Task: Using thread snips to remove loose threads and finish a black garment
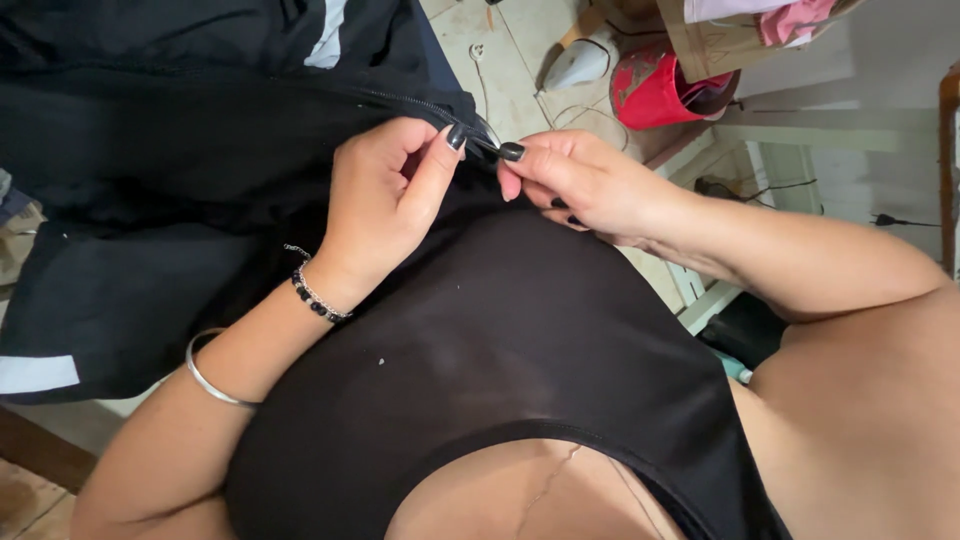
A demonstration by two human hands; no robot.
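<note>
tiled floor beyond, zipper end between pinching fingers

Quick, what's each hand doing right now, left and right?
Left hand: closed, pinching the dark jacket at the end of its zipper.
Right hand: closed, fingertips pinched at the same zipper end; what they grip is too small to tell.
</note>
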